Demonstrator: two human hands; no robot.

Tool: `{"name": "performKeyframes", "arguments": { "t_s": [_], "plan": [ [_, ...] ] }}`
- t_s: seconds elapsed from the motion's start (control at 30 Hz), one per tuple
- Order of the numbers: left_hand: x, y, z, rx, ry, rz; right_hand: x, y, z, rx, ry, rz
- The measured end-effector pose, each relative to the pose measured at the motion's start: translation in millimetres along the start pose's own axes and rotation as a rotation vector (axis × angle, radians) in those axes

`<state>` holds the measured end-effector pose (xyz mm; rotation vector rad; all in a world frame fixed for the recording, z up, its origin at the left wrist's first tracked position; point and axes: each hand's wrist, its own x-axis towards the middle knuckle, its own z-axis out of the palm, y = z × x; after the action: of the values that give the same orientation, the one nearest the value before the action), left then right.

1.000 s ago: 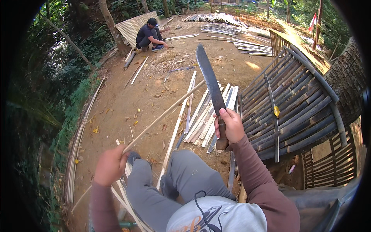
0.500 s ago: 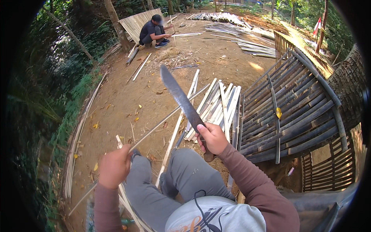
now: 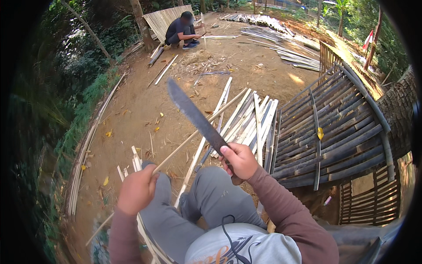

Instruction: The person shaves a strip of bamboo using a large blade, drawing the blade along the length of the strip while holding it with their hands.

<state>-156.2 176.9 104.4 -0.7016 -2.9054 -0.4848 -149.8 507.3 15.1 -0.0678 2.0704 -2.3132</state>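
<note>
My right hand (image 3: 240, 162) is wrapped round the handle of a machete (image 3: 193, 113), its dark blade tilted up and to the left. In my left hand (image 3: 137, 190) is a long thin bamboo strip (image 3: 179, 150), which runs from low left up to the right. The blade crosses in front of the strip; whether they touch I cannot tell. Under and beside my left forearm lie more pale strips (image 3: 143, 229). A pile of split bamboo (image 3: 246, 119) rests on the ground ahead of my knees.
At the right stands a dark bamboo slat frame (image 3: 334, 127) beside a tree trunk (image 3: 398, 105). Far left, a person (image 3: 181, 31) squats by a slatted panel (image 3: 163, 20). More bamboo lengths (image 3: 285, 46) lie at the back. Long poles (image 3: 94, 136) line the left edge.
The strip in my left hand has turned over, from a darker face to a paler one. The machete has shifted slightly left and down. The whole view has swung a little left.
</note>
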Motion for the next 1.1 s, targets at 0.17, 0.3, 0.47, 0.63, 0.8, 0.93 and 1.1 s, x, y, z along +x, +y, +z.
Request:
{"name": "performKeyframes", "arguments": {
  "t_s": [0.17, 0.3, 0.47, 0.63, 0.8, 0.93, 1.1],
  "plan": [
    [-7.1, -4.8, -1.5, 0.009, -0.044, -0.025, 26.5, -5.8, -31.8, 0.086, 0.209, -0.124],
    [-3.0, 1.0, 2.5, -0.044, -0.019, -0.037, -1.3, 10.9, 11.5, -0.051, -0.016, -0.025],
    [-7.3, -2.9, 11.3, -0.064, 0.021, -0.018, 1.1, 6.2, 6.9, -0.011, 0.052, 0.012],
    [-12.8, -2.7, 9.1, 0.034, 0.041, -0.037, 21.2, -0.4, -8.4, 0.03, 0.168, -0.01],
    [-3.2, 1.3, 23.0, -0.048, 0.034, -0.018, -5.6, 14.3, 32.4, -0.189, -0.099, 0.006],
    [5.9, -14.8, 50.6, -0.202, -0.081, -0.066, 3.7, 20.1, 6.5, -0.259, 0.055, -0.062],
    [-16.7, -85.4, 93.0, -0.534, -0.175, -0.216, 2.9, 7.0, -27.8, -0.25, 0.23, -0.117]
  ]
}}
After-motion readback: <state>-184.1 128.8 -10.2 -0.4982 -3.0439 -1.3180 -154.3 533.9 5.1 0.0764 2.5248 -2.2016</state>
